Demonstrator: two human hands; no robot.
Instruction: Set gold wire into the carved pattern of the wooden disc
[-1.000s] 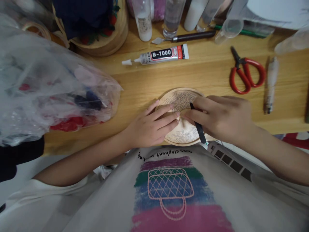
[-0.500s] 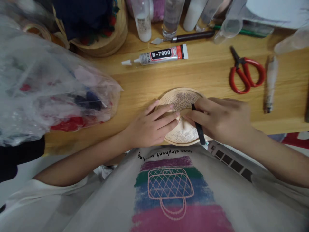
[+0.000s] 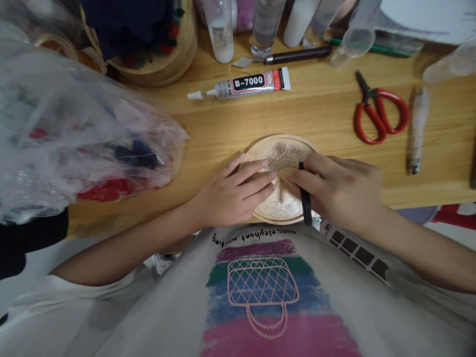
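A round pale wooden plaque (image 3: pixel 282 215) with fine dark line drawings of feathers or scales and curling waves lies at the table's front edge. My left hand (image 3: pixel 238 193) rests flat across its left side, fingers spread out and touching it. Over its right side, my right hand (image 3: pixel 334 186) is closed around a slim black tool (image 3: pixel 305 198) that looks like tweezers. The tool slants across the fingers, with one end pointing towards my body. What the right thumb and forefinger touch near the plaque's middle is too small to tell.
Behind the plaque lie a B-7000 glue tube (image 3: pixel 253 83) and a dark-handled craft knife (image 3: pixel 297 55). Red-handled scissors (image 3: pixel 379 111) and a clear pen-like tube (image 3: pixel 418 131) are on the right. A plastic bag (image 3: pixel 148 119) fills the left. Bottles (image 3: pixel 222 42) stand at the back.
My right hand has shifted slightly, and the black tool in it is now a little more upright. My left hand and the plaque stay where they were.
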